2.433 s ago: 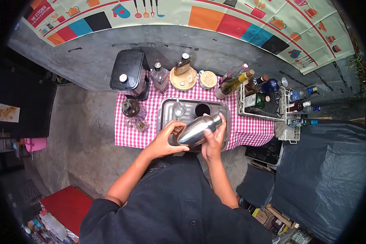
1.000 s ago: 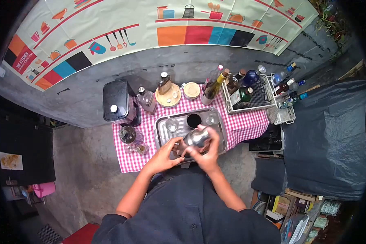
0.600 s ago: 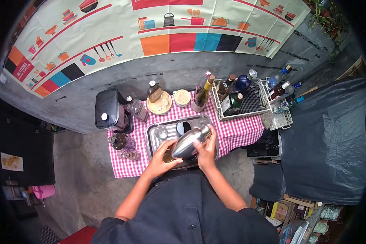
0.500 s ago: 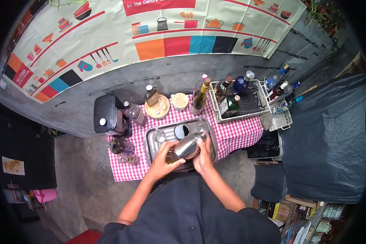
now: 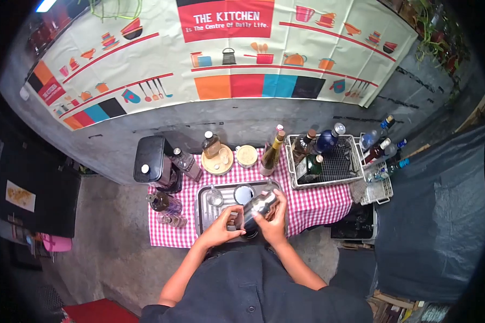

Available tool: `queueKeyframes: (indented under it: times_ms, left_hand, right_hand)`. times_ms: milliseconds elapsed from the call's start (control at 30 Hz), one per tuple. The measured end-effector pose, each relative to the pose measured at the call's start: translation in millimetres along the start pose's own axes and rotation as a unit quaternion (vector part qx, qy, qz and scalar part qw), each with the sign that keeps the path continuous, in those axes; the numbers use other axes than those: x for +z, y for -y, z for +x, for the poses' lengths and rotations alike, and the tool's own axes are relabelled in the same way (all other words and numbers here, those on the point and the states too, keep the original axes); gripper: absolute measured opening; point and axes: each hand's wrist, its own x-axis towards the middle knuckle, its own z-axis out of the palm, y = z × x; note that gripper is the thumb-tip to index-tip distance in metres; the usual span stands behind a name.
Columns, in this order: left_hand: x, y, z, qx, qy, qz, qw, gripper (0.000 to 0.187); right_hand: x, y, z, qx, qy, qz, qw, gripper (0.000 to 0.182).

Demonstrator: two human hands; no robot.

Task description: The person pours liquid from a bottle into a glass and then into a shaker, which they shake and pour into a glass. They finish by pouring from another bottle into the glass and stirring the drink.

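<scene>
Both hands clamped on a steel cocktail shaker (image 5: 260, 208) above the metal tray (image 5: 202, 207).

The left hand (image 5: 224, 226) grips the shaker's lower end and the right hand (image 5: 275, 220) wraps its upper part, holding it tilted over the tray on the checked worktop (image 5: 320, 202). A glass (image 5: 214, 197) stands on the tray, with bottles in a wire basket (image 5: 346, 182) nearby.

Shaker (image 5: 257, 207) glossy metal; tray (image 5: 201, 207) metal; tablecloth (image 5: 320, 202) checked cloth.

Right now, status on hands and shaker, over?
Both hands on the shaker: left hand at its base, right hand round its body. Shaker tilted over the tray. Glass and cup close behind.
</scene>
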Motion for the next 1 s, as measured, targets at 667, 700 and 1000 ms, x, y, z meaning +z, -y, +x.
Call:
queueKeyframes:
  times_ms: [667,700,1000]
  left_hand:
    - [-27,-17,-19,0.010,-0.147,0.086,0.985,0.056]
    - [-29,-12,-19,-0.005,-0.154,0.084,0.985,0.055]
    - [-43,20,-32,-0.033,0.020,-0.213,0.976,0.066]
  right_hand:
    - [32,-55,-2,0.339,-0.050,0.324,0.882,0.058]
    - [32,-60,-4,0.366,-0.034,0.335,0.867,0.057]
    - [82,15,-21,-0.050,0.102,-0.233,0.966,0.072]
